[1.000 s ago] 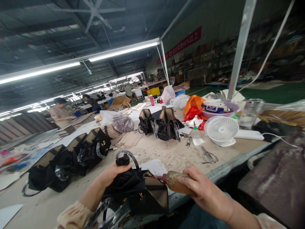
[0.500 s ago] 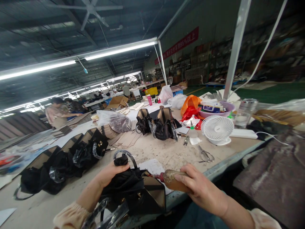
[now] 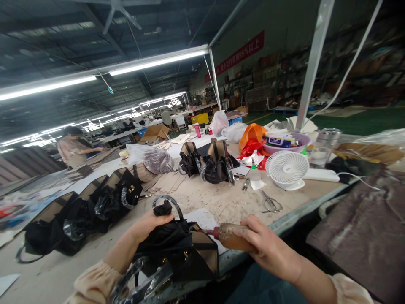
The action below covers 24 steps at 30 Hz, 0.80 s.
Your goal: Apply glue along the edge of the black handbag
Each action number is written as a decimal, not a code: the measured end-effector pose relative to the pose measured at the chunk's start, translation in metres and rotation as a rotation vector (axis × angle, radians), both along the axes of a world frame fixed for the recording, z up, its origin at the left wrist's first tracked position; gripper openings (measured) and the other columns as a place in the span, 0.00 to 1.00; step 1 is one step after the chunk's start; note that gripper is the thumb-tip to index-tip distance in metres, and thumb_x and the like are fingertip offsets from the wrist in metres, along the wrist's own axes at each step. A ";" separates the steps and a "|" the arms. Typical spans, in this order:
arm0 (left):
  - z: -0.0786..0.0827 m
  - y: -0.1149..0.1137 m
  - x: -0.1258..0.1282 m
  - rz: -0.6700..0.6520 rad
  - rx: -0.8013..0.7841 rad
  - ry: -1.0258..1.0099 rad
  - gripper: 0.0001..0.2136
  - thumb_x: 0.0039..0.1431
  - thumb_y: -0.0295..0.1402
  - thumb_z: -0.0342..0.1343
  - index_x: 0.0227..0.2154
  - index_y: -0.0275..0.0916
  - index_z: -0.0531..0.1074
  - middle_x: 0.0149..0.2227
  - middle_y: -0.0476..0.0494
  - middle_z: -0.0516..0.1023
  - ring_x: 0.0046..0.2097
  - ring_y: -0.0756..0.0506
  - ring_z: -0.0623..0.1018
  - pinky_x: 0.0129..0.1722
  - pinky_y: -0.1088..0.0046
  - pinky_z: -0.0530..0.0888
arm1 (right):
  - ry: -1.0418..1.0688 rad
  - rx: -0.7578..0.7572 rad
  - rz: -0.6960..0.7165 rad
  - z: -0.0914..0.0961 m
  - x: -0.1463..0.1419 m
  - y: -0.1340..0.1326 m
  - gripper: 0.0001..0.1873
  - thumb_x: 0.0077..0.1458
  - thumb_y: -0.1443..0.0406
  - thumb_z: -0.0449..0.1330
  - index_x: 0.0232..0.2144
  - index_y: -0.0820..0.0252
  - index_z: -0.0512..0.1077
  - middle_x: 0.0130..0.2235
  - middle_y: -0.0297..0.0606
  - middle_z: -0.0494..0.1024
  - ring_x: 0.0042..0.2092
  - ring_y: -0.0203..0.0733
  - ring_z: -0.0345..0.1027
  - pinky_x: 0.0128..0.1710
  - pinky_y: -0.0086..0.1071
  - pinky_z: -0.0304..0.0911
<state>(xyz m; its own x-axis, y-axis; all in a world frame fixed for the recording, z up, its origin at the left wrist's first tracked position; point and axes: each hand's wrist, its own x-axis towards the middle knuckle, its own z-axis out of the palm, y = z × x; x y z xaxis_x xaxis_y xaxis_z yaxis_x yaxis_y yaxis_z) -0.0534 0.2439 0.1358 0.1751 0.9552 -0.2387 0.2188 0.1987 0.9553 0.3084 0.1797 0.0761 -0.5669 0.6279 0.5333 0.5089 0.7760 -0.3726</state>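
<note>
A black handbag [image 3: 180, 257] with a tan inside lies near the front edge of the table, its handles wrapped in clear plastic. Bunched black lining cloth [image 3: 163, 208] from this bag is gripped by my left hand [image 3: 152, 226]. My right hand [image 3: 262, 242] is closed around a glue bottle [image 3: 234, 236] with amber contents and a red nozzle. The bottle is tipped sideways, and its tip reaches the bag's upper edge; whether glue comes out cannot be made out. A white sheet [image 3: 202, 219] lies behind the bag.
More black handbags stand in a row at left [image 3: 95, 202] and as a pair farther back [image 3: 217, 162]. Scissors [image 3: 271, 203], a white fan [image 3: 287, 169], a glass jar [image 3: 325, 147] and a purple basin [image 3: 284, 143] sit at right. A person [image 3: 74, 147] works at far left.
The view has shifted slightly. Both hands keep their hold on the lining and the glue bottle, and the nozzle stays at the bag's edge with little movement.
</note>
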 end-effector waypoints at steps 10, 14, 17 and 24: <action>-0.004 0.005 -0.002 0.003 0.017 0.060 0.16 0.42 0.38 0.69 0.36 0.39 0.79 0.41 0.42 0.82 0.46 0.39 0.78 0.53 0.62 0.69 | -0.021 -0.022 0.004 -0.008 0.003 0.005 0.34 0.45 0.82 0.51 0.54 0.55 0.62 0.42 0.42 0.66 0.42 0.45 0.62 0.38 0.37 0.64; -0.004 0.008 0.003 0.011 -0.011 0.037 0.17 0.41 0.38 0.69 0.36 0.38 0.79 0.40 0.41 0.82 0.44 0.39 0.79 0.52 0.61 0.71 | -0.035 -0.084 -0.007 -0.019 0.007 0.006 0.34 0.45 0.82 0.51 0.54 0.54 0.64 0.41 0.41 0.67 0.42 0.44 0.62 0.38 0.36 0.63; -0.003 0.010 0.007 0.007 -0.011 0.032 0.17 0.41 0.38 0.70 0.36 0.38 0.79 0.39 0.41 0.82 0.44 0.39 0.79 0.52 0.61 0.70 | -0.033 -0.114 -0.026 -0.028 0.009 0.008 0.32 0.46 0.81 0.51 0.53 0.53 0.64 0.41 0.40 0.67 0.41 0.43 0.63 0.37 0.35 0.63; -0.004 0.017 0.009 -0.036 0.006 0.071 0.16 0.43 0.39 0.69 0.36 0.38 0.79 0.39 0.42 0.82 0.45 0.39 0.78 0.53 0.61 0.70 | -0.052 -0.190 -0.027 -0.040 0.014 0.008 0.37 0.41 0.83 0.50 0.53 0.52 0.63 0.42 0.39 0.67 0.43 0.43 0.64 0.40 0.35 0.64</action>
<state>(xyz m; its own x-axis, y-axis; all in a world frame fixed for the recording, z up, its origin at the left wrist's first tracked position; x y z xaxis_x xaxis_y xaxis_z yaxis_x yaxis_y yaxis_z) -0.0442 0.2611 0.1314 0.1925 0.9498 -0.2465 0.2935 0.1840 0.9381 0.3227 0.1875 0.0363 -0.5719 0.7299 0.3745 0.5512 0.6800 -0.4835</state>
